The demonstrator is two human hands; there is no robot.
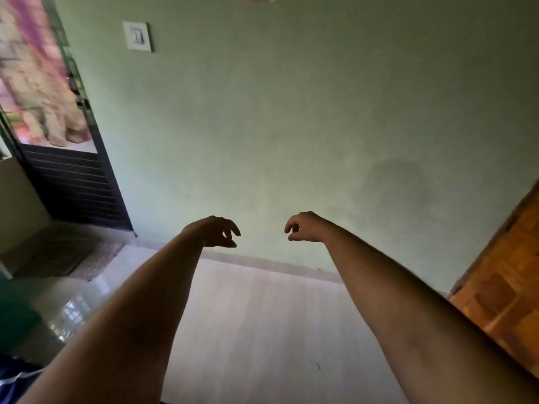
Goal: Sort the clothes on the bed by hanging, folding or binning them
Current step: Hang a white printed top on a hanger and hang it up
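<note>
Left hand (214,231) and right hand (306,227), both raised ahead at the same height and a little apart, palms down. In each, the fingers hang loosely curled with the thumb close beneath the fingertips, and nothing shows in either grasp: both hands are released. The left hand is in shadow, so its fingertips are hard to separate. Two bare forearms run back from the hands to the lower frame edge, which cuts them off. Behind the hands stands a pale green wall (291,112), darker in a smudged patch on the right, with a white switch plate (137,36) high on the left. Below lies a pale floor (262,316), glossy at the left. A dark slatted door (75,182) stands at the left; its upper panel is a blurred pink and beige area that cannot be read. A dim mat (58,252) lies at the foot of the door. A brown wooden panel (501,287) is cut by the right edge. A green object (14,316) is cut by the left edge and cannot be identified. The only cloth in view is a dark blue fabric (14,380) with a pale streak, in the lower left corner beside the left forearm, mostly cropped; whether it is a garment cannot be told.
</note>
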